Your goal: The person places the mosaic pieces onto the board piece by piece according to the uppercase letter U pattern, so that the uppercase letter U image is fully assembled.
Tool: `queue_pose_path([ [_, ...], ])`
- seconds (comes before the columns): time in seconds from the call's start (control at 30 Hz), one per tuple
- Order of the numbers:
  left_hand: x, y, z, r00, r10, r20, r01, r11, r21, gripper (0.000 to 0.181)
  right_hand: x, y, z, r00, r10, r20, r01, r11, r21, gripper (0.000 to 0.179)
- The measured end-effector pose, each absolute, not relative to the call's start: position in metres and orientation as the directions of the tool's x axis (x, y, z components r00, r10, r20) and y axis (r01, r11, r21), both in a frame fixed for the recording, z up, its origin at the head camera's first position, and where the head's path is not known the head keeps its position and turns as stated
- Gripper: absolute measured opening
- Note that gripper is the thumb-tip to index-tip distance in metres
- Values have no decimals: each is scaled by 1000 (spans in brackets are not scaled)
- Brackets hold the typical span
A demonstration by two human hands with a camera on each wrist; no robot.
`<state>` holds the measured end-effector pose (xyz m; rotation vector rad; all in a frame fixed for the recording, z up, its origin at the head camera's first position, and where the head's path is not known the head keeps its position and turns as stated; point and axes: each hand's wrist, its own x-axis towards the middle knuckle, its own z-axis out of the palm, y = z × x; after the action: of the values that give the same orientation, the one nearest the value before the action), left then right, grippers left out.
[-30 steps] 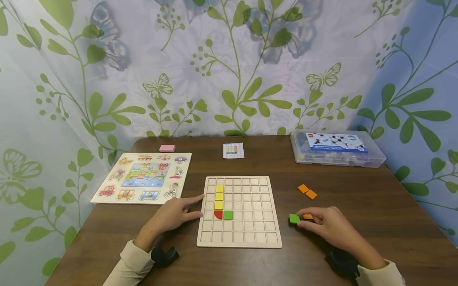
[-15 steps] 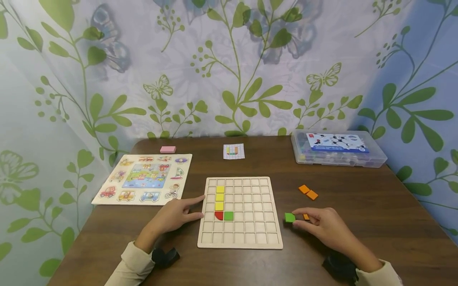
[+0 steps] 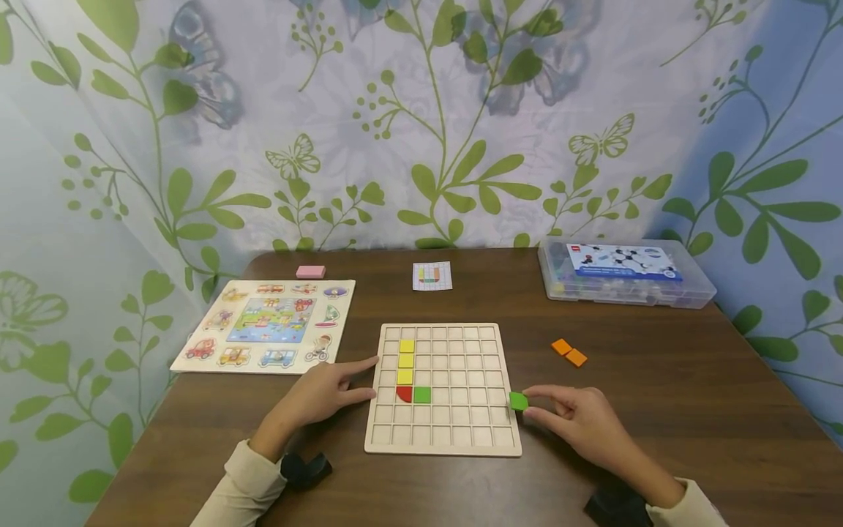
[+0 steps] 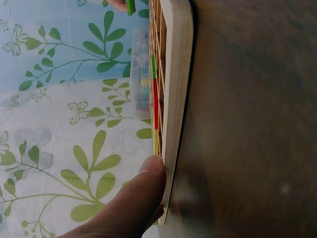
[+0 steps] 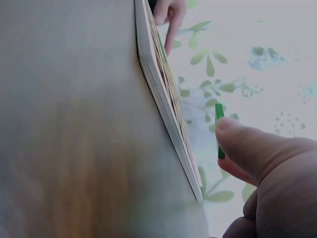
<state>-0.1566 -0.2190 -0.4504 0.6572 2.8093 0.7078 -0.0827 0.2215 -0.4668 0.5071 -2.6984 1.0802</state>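
Observation:
My right hand (image 3: 579, 423) pinches a green square tile (image 3: 518, 401) between thumb and fingers, right at the right edge of the wooden grid board (image 3: 461, 448). The right wrist view shows that green tile raised above the board's level. My left hand (image 3: 319, 395) touches the board's left edge with extended thumb and index finger. On the board, yellow square tiles (image 3: 405, 361) form a column, with a red quarter-round tile (image 3: 405, 394) below them. Beside the red one sits another green square tile (image 3: 422, 395).
Two orange tiles (image 3: 569, 353) lie right of the board. Behind it rests a small pattern card (image 3: 432, 277). A picture puzzle board (image 3: 263, 326) is at the left, near a pink block (image 3: 311, 271). A clear plastic case (image 3: 626, 272) stands at the back right.
My right hand has carried the green tile left from the table to the board's right edge. A third orange tile is now hidden by that hand. My left hand stays at the board.

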Motion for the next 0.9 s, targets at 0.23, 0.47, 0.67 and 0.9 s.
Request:
queue_pose_path([
  [0.23, -156, -219, -450, -889, 453, -61, 369, 790, 490, 62, -83, 212, -473, -895, -268, 355, -442, 633, -635, 24],
  [0.47, -155, -220, -449, -890, 453, -54, 372, 790, 486, 61, -82, 205, -473, -882, -281, 378, -467, 625, -626, 23],
  [0.67, -156, -219, -448, -890, 454, -49, 377, 790, 484, 62, -83, 200, -465, -889, -267, 372, -452, 649, -612, 22],
  [0.9, -156, -218, -449, -890, 453, -54, 374, 792, 483, 62, -86, 192, -456, -899, -249, 360, -427, 678, -598, 22],
])
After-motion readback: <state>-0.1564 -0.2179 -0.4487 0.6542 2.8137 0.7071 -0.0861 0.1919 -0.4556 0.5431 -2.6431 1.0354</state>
